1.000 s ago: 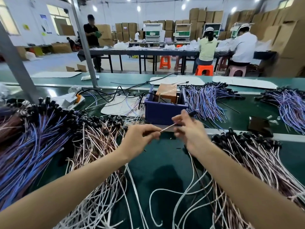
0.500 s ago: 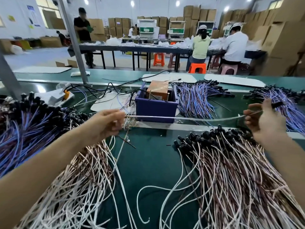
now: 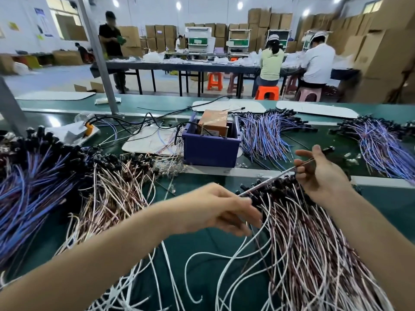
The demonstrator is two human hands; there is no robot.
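A thin pink-white wire (image 3: pixel 272 178) with a black plug at its far end runs between my two hands. My right hand (image 3: pixel 321 173) pinches it near the plug, at the right of the green bench. My left hand (image 3: pixel 224 209) grips the wire's other end lower down, in the middle, above a heap of pink-white wires (image 3: pixel 314 243) with black plugs. A second heap of the same wires (image 3: pixel 107 194) lies to the left.
A blue bin (image 3: pixel 211 149) holding a brown box stands behind my hands. Purple-blue wire bundles lie at far left (image 3: pixel 27 187), behind the bin (image 3: pixel 267 133) and at far right (image 3: pixel 379 142). Loose white wires (image 3: pixel 202 265) curl near the front edge. People work at tables beyond.
My hands, stretched wide apart half a second ago with the wire taut, have come closer together. The left hand has moved right and down over the right-hand heap.
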